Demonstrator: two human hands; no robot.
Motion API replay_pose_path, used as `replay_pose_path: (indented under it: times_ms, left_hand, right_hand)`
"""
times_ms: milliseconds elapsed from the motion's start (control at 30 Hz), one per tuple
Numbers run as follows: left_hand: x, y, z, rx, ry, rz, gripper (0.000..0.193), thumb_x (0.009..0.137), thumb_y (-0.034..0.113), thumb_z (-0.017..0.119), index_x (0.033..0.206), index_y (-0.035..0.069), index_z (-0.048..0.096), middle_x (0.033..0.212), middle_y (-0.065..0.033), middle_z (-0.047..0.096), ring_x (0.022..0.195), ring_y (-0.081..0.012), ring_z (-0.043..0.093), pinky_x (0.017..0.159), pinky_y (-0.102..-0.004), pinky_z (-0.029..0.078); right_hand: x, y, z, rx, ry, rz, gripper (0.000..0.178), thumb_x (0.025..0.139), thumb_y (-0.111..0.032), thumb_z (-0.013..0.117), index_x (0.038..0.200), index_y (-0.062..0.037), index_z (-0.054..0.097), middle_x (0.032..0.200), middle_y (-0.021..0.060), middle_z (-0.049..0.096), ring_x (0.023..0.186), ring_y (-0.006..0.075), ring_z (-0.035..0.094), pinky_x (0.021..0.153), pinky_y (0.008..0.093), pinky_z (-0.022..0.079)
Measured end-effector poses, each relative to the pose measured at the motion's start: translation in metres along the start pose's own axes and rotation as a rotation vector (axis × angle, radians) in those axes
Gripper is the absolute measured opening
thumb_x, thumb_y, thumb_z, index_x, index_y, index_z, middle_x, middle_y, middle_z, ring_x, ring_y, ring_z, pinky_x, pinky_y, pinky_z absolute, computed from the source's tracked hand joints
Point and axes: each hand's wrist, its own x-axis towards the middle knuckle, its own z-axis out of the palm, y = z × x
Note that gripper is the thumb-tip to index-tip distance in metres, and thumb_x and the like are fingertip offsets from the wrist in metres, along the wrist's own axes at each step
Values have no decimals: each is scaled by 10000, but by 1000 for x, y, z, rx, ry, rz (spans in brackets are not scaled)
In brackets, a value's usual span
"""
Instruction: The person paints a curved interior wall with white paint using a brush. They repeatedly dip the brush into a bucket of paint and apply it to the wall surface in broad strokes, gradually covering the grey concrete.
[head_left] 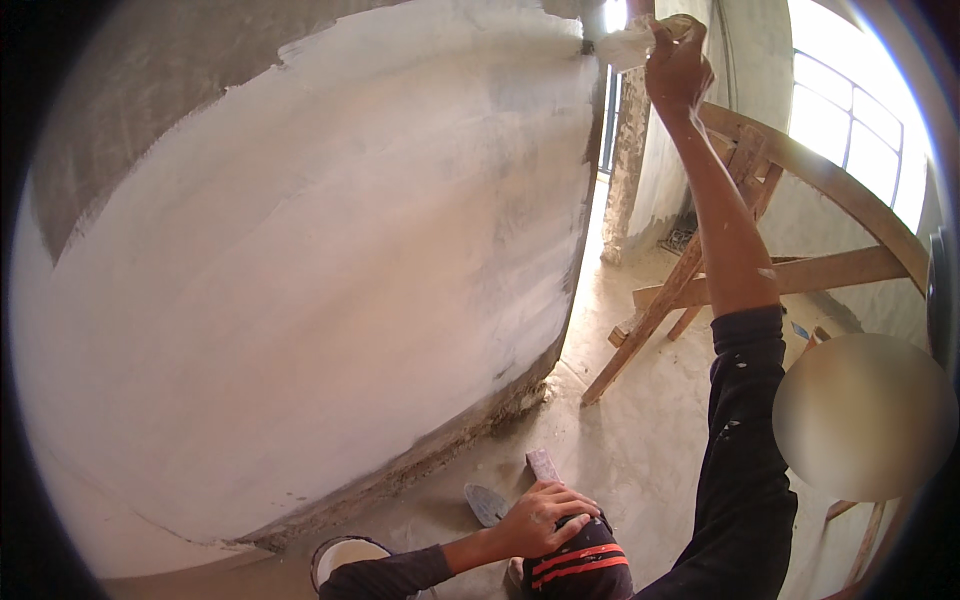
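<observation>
My right hand (680, 75) is raised at the far upper edge of the wall, fingers closed round a plaster-smeared trowel (628, 48). The trowel's pale end points left, next to the wall's vertical edge; whether it touches the wall I cannot tell. White plaster (330, 270) covers most of the wall, with bare grey (150, 110) showing at the upper left. My left hand (545, 520) rests on my dark-clothed knee (585, 565) with orange stripes, fingers laid out flat and holding nothing.
A white bucket (345, 555) stands by my left forearm. A grey trowel blade (485, 505) and a pale block (542, 466) lie on the floor near my knee. To the right stands a wooden trestle (650, 325) before a bright window (850, 110). A blurred patch covers the lower right.
</observation>
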Motion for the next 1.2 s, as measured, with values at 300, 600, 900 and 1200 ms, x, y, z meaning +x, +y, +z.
replay_pose_path:
  times_ms: [300,600,900,1200]
  left_hand:
    - [1,-4,4,-13,8,5,197,895,203,523,1007,116,660,1061,-35,652,1019,-197,566,970,-371,358]
    - [7,-4,6,-1,3,12,196,891,204,528,1002,116,664,1057,-31,653,1006,-193,569,964,-366,365]
    - [7,-4,7,9,22,22,195,890,218,538,998,116,664,1039,-30,657,992,-191,576,961,-369,370]
    - [-9,27,11,289,57,247,193,831,217,604,983,107,652,1118,-35,613,1081,-223,542,989,-415,362]
  right_hand:
    - [-22,-43,-22,449,-78,6,146,883,-143,519,999,-73,467,765,149,584,750,262,629,623,389,489]
    - [2,-5,-5,647,77,45,144,918,-190,494,1030,-99,485,751,41,518,622,130,536,556,302,462]
    - [-36,-33,-18,387,6,-211,205,923,-224,414,1014,-50,472,808,185,556,717,365,579,641,435,470]
    - [-120,-133,-134,888,-623,-302,292,868,-187,598,1086,-45,467,837,115,647,699,242,661,596,316,533]
